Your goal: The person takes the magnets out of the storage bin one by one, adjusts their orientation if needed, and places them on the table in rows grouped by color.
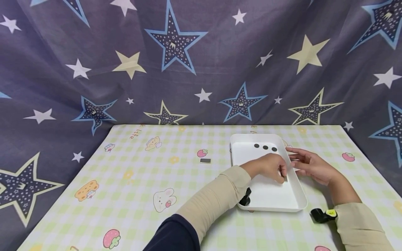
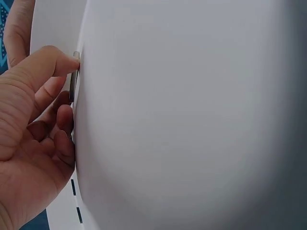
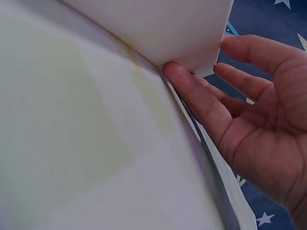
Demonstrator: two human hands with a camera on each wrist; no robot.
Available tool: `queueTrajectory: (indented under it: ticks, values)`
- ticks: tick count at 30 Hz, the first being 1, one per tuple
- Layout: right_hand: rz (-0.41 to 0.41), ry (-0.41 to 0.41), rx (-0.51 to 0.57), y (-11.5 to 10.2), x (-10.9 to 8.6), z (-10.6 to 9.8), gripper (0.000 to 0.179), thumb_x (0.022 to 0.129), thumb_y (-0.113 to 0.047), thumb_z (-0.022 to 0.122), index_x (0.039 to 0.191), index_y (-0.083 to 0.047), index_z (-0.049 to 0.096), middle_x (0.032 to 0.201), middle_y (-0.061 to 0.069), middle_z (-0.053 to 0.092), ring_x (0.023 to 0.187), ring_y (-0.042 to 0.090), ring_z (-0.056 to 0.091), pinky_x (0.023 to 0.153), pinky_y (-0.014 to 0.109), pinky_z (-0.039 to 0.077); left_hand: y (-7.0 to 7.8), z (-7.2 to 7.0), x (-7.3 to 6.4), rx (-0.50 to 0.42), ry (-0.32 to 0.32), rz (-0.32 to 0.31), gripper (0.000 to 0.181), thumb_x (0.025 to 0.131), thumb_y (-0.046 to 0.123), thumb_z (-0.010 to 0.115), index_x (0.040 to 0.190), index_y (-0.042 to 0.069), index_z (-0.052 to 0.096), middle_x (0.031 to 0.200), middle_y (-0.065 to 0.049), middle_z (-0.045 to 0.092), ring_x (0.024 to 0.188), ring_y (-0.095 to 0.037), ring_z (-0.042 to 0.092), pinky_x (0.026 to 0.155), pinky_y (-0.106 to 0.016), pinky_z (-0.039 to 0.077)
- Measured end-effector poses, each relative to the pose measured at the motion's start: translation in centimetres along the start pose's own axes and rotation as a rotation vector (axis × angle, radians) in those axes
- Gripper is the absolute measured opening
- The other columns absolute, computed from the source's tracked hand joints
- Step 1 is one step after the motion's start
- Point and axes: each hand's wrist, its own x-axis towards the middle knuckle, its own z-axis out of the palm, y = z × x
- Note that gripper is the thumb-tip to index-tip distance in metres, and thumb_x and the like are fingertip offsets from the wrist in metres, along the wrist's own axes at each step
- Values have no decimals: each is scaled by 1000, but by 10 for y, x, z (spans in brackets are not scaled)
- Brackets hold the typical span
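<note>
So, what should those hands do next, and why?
Perhaps the left hand should ease the small thin piece down flat: it is pinched low, close to the floor of the white tray, while the right hand touches the tray's outer side.

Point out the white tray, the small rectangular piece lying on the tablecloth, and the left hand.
White tray (image 1: 272,198): head view, bare floor at its near end.
Small rectangular piece (image 1: 205,161): head view, middle of its visible surface.
Left hand (image 1: 270,166): head view, back of the hand.
</note>
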Motion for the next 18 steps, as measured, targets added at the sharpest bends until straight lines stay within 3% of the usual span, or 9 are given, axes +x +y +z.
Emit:
queueTrajectory:
  ticks: [4, 12, 18]
  values:
    - [-2, 5, -12, 0, -1, 0, 53, 99, -1, 53, 149, -13, 41, 124, -1, 52, 104, 8, 60, 77, 29, 57, 1, 0, 0, -6, 23, -9, 20, 78, 17, 81, 95, 12, 72, 83, 11, 62, 76, 4, 51, 71, -3, 38]
    - [-20, -21, 23, 0, -1, -1, 53, 99, 0, 52, 149, -12, 39, 124, -3, 56, 105, 10, 62, 79, 30, 57, -5, 1, 2, 64, 60, -24, 35, 77, 34, 84, 103, 13, 75, 87, 13, 68, 75, 4, 53, 70, -5, 39]
    - [-14, -16, 20, 0, -1, 0, 53, 99, 0, 52, 149, -12, 39, 124, -3, 56, 104, 10, 62, 79, 30, 57, -6, -1, 2, 18, 20, -13, 34, 79, 29, 83, 106, 11, 73, 94, 10, 68, 85, 4, 55, 77, -4, 38]
